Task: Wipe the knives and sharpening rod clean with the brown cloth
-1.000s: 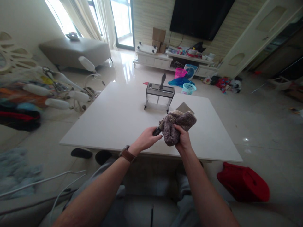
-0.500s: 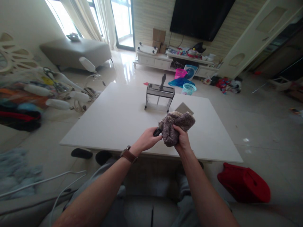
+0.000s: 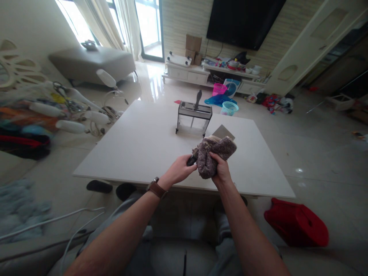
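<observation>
Closed around the black handle of a cleaver is my left hand, with a brown-strapped watch on its wrist. The cleaver's broad grey blade points away to the right, its far corner bare. A thick, fuzzy brown-grey cloth is bunched over the part of the blade near the handle and hides it. My right hand grips this cloth, thumb on top. Beyond my hands, a knife block with a clear front stands on the white table. One dark handle sticks up from its top.
A small red pointed thing shows behind the block. On the floor lie a red object at the right, and a light-blue basket past the table. A lamp with several white arms stands close on the left.
Almost nothing differs. The cloth and my right hand have shifted very slightly; both hands keep their hold, and the knife block has stayed in place.
</observation>
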Tool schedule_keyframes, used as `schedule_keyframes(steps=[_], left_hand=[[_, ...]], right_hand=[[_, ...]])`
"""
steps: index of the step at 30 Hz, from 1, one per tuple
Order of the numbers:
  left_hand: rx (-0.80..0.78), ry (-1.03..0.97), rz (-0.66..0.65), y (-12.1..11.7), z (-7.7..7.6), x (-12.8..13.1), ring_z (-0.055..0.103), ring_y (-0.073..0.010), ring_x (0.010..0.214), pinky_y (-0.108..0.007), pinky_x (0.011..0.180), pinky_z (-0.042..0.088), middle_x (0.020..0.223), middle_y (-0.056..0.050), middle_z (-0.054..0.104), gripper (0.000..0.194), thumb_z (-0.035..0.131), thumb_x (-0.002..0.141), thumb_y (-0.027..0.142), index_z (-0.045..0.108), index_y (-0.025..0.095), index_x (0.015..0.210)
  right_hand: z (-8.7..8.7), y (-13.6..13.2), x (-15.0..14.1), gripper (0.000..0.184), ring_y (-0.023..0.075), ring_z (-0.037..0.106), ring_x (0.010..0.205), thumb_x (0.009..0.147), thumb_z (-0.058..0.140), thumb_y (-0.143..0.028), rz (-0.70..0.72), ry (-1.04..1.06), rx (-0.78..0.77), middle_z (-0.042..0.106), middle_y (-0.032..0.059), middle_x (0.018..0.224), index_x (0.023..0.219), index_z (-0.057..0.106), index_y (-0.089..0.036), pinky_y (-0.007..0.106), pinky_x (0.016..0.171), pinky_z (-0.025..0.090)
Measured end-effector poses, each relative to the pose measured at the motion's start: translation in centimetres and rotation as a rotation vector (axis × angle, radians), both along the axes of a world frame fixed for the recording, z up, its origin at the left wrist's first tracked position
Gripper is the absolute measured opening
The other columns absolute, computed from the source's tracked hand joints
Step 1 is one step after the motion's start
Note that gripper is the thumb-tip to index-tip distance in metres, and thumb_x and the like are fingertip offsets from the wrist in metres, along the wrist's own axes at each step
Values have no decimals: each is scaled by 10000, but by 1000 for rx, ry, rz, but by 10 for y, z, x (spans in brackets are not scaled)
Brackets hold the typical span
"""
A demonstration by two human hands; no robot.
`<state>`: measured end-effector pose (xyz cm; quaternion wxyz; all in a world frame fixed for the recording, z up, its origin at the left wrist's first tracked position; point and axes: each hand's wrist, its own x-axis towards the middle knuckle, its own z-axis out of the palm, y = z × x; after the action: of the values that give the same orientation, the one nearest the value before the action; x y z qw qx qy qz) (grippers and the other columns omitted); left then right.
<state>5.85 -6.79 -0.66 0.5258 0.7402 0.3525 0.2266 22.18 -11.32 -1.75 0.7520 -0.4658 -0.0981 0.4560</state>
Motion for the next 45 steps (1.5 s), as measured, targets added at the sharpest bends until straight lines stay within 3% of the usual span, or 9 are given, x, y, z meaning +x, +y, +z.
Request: schedule_keyframes(steps=[8,19,25,36,45], left_hand=[[22,14,11,1,-2,0,463,-123,626,-236,573,340,668,26,556,147,573,808,294,618,154,806],[105,9,22,3,-4,0,522,-151,701,-242,676,437,713,-3,624,160,623,795,289,673,140,825],[124,22,19,4,-6,1,528,-152,716,-248,704,444,750,-9,652,189,625,800,301,688,132,860],[121,10,13,3,-7,1,538,-152,715,-254,713,444,769,-12,663,202,612,824,309,695,131,872],[117,-1,22,2,-6,0,538,-152,699,-237,678,448,734,-10,652,222,627,835,344,691,131,847]], right_hand=[[-2,0,0,387,238,772,898,576,873,-171,3,2,-4,819,42,940,948,766,-154,386,894,644],[-3,0,0,385,225,767,889,564,875,-168,3,15,-20,816,33,917,932,763,-157,352,843,650],[-4,0,-1,396,232,771,896,568,874,-176,16,15,-22,818,39,936,945,756,-159,393,916,640],[-11,1,3,370,236,773,935,606,873,-202,41,-32,-11,814,24,916,952,747,-168,403,935,634],[-7,0,0,378,232,773,892,581,873,-189,17,-8,-33,816,27,911,939,752,-163,401,920,640]])
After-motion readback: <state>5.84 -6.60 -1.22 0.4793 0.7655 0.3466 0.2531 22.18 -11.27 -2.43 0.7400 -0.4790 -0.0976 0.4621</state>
